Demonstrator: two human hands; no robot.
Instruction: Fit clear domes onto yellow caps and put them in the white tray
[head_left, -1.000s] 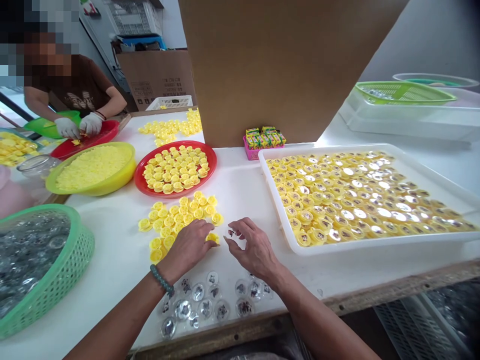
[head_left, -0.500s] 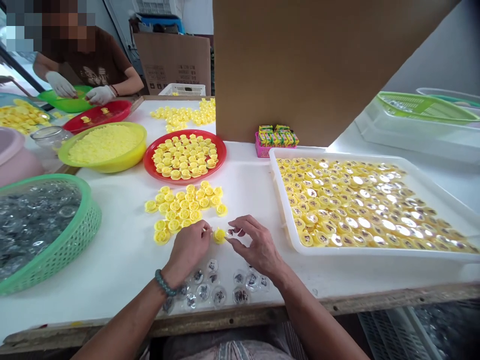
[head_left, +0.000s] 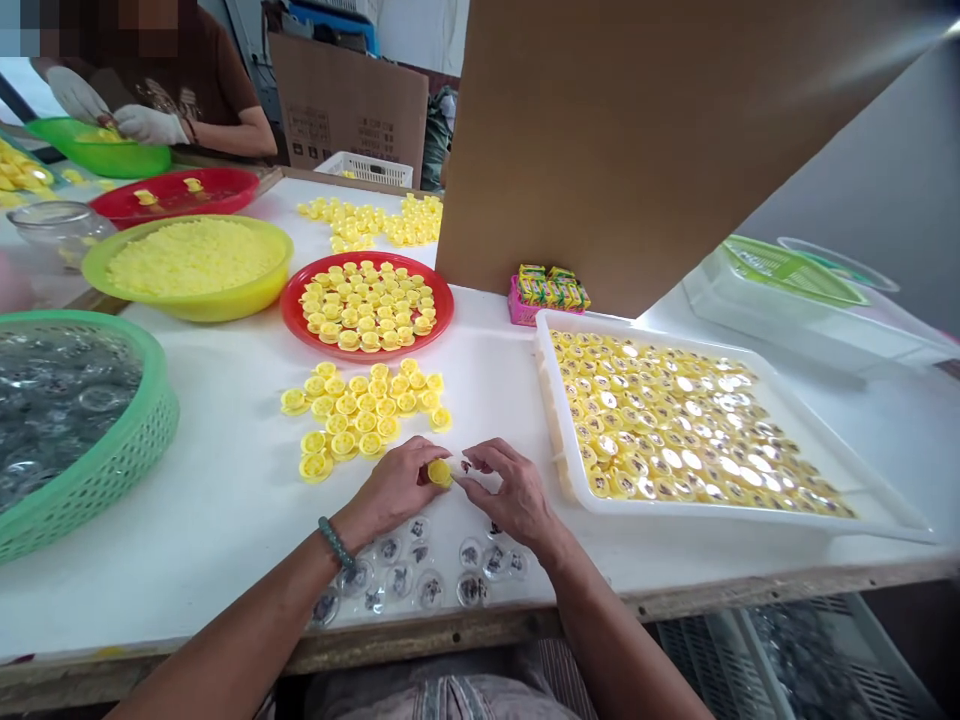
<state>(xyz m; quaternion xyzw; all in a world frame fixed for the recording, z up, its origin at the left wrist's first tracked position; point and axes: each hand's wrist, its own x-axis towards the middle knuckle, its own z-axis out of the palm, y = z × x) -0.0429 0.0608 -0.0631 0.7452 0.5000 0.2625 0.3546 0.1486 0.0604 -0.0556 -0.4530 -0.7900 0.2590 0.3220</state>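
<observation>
My left hand (head_left: 397,482) pinches a small yellow plastic cup (head_left: 440,473) by its side, its round opening facing up toward me. Just right of it, my right hand (head_left: 510,492) holds a clear printed lid (head_left: 466,466) between thumb and fingers, close to the cup's edge. Several more clear lids (head_left: 431,588) with dark pictures lie on the table below my wrists. Beyond my left hand spreads a loose group of yellow cups (head_left: 345,405). To the right, a white tray (head_left: 551,400) holds rows of yellow cups topped with printed lids.
A red plate (head_left: 444,318) of yellow cups, a yellow bowl (head_left: 281,262) of small yellow pieces and a green basket (head_left: 154,430) of clear lids stand left. A pink basket (head_left: 523,308) of small packets sits by a cardboard panel (head_left: 585,130). A gloved co-worker (head_left: 150,125) works at far left.
My left hand has closed on the yellow cup, which stood just off its fingertips before, and tilted it toward me. My right hand still holds the lid. The view has shifted slightly.
</observation>
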